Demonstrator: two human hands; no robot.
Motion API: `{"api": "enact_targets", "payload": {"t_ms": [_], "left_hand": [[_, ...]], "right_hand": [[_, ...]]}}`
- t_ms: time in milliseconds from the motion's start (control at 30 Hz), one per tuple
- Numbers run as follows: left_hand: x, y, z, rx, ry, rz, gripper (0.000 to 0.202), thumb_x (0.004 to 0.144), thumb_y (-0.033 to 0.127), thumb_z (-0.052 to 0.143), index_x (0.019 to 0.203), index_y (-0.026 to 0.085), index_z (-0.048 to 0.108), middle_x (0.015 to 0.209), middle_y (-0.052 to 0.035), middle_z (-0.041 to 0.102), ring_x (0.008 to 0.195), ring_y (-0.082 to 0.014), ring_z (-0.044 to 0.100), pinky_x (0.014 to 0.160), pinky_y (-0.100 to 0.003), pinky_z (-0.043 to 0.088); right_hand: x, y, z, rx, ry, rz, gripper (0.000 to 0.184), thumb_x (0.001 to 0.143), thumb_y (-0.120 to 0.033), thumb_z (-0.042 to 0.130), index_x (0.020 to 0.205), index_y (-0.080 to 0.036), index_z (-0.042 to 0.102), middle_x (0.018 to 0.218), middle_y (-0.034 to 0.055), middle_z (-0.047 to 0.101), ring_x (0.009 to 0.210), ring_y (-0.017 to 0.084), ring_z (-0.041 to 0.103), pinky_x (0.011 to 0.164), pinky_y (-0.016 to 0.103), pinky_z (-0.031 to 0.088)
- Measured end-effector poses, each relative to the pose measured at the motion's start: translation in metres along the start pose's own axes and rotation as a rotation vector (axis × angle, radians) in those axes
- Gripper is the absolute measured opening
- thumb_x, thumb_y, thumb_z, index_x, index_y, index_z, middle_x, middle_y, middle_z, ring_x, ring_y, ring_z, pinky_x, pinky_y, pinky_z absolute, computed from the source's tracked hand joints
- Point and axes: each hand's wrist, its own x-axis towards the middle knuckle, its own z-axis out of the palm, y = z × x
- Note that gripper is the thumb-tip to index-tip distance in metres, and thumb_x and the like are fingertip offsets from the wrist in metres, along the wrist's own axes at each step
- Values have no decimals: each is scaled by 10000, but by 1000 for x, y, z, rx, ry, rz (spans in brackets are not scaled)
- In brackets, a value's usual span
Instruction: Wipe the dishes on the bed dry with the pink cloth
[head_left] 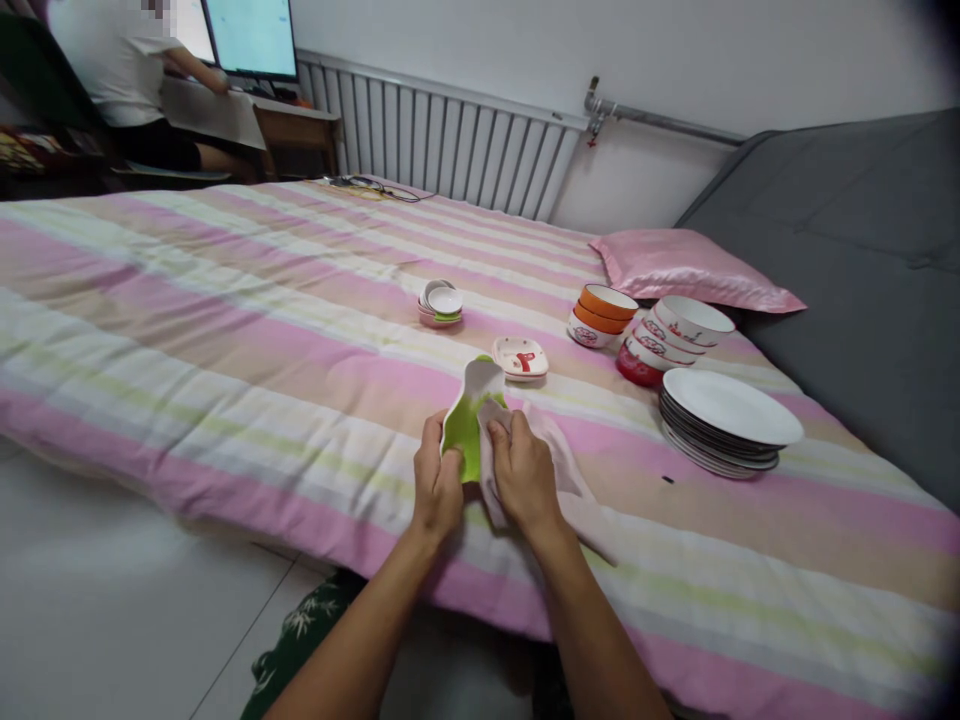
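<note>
My left hand (436, 488) grips the left edge of a small green-and-white dish (463, 432) with a wavy rim, tilted up just above the bed. In my right hand (525, 470) is a pale pinkish-grey cloth (566, 465), bunched under the fingers and pressed against the dish's right side. The rest of the cloth trails down to the right over the bedspread. Right behind the dish lies a short stack of squarish white dishes (521, 358) with a red figure on top. Farther back is a pile of small white, pink and green dishes (441, 303).
To the right stand orange-and-white bowls (604, 308), a stack of patterned bowls (675, 335) and a pile of white plates (731, 410). A pink pillow (694, 268) lies behind them on the striped bedspread (225, 330). A person (124, 75) sits at a desk, back left.
</note>
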Motion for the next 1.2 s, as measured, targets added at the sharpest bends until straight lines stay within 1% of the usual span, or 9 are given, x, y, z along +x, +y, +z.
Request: {"api": "enact_targets", "payload": {"t_ms": [133,367,467,533,600,800,933,1067,1200], "left_hand": [[-1,1,0,-11,-52,-12,345,750,133,388,1063,175,524,854,-4,579,756,-155,502,676,-263,394],[-1,1,0,53,-211,4,388,708,124,382,1059,175,539,837,-2,573,735,-158,495,667,-263,390],[-3,1,1,51,-222,0,411,696,135,392,1078,177,540,867,-12,579,759,-169,503,676,-266,391],[-5,0,2,20,-188,-3,402,693,141,401,1067,179,542,897,-19,585,788,-177,509,688,-269,393],[-8,-1,4,-31,-119,-6,374,692,144,408,1038,176,546,902,-22,588,799,-182,510,695,-273,396],[-10,-2,8,-228,56,-65,310,701,153,411,980,172,546,776,0,548,666,-147,468,601,-252,386],[-6,0,8,-295,169,-73,287,694,162,418,951,183,544,733,17,540,628,-134,475,571,-235,393],[-2,5,5,-253,298,-53,277,687,143,414,929,164,545,747,4,545,657,-137,494,592,-228,416],[0,9,3,-226,349,-41,281,686,137,403,936,171,526,740,-1,547,660,-141,505,601,-230,424]], "right_hand": [[2,3,-1,-30,76,-28,255,943,-362,299,903,-186,479,727,58,641,601,188,549,544,266,190],[4,9,-6,-81,157,-15,285,947,-383,292,879,-181,482,685,56,629,566,177,519,545,270,167],[5,10,-8,-75,165,3,311,948,-396,272,882,-181,487,684,59,624,566,177,517,544,269,174],[5,8,-7,-70,154,17,333,947,-410,259,899,-179,494,680,61,619,569,182,519,542,270,177],[4,4,-6,-59,136,30,342,943,-419,259,910,-178,499,683,63,618,579,190,527,540,271,184],[-3,-10,4,76,46,51,306,925,-405,293,919,-181,502,709,63,625,622,210,560,539,271,252],[-8,-15,13,240,0,55,296,910,-386,316,920,-166,514,769,86,639,717,222,594,596,280,353],[-12,-16,23,461,-80,63,299,887,-383,373,956,-165,565,878,94,660,845,209,609,717,291,430],[-16,-18,34,658,-127,97,301,851,-391,456,999,-173,602,911,70,679,857,189,620,743,288,467]]}}
